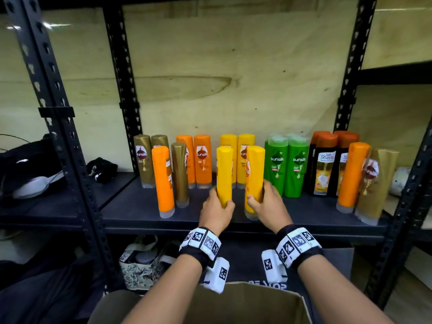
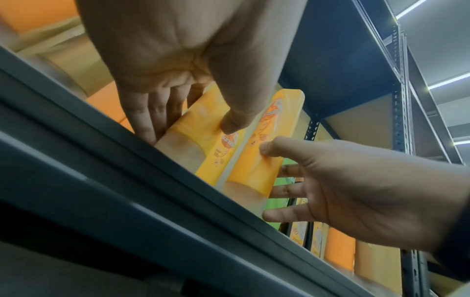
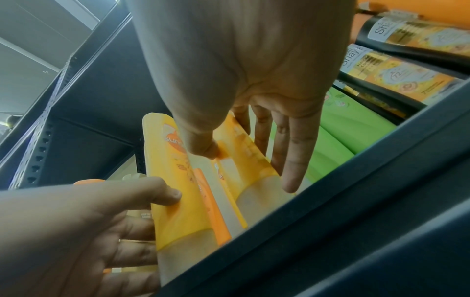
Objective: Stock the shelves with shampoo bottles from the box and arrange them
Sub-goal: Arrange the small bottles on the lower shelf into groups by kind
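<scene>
Two yellow shampoo bottles stand upright near the front of the dark shelf point(image 1: 140, 213). My left hand point(image 1: 221, 201) grips the left yellow bottle point(image 1: 224, 171) low down, thumb on its right side and fingers round its left. The right hand point(image 1: 258, 195) holds the right yellow bottle point(image 1: 255, 174) the same way. In the left wrist view my left hand point(image 2: 190, 124) pinches its bottle point(image 2: 203, 128) above the clear cap. In the right wrist view my right hand point(image 3: 244, 156) clasps its bottle point(image 3: 239, 144). The open cardboard box point(image 1: 247, 305) is below my forearms.
Behind stand pairs of gold point(image 1: 143, 160), orange point(image 1: 203, 157), yellow point(image 1: 244, 146), green point(image 1: 297, 169) and black bottles point(image 1: 325, 169). Loose orange point(image 1: 163, 181) and gold point(image 1: 180, 174) bottles stand front left. An orange point(image 1: 353, 176) and a gold bottle point(image 1: 376, 183) stand front right. Black uprights point(image 1: 70, 136) frame the bay.
</scene>
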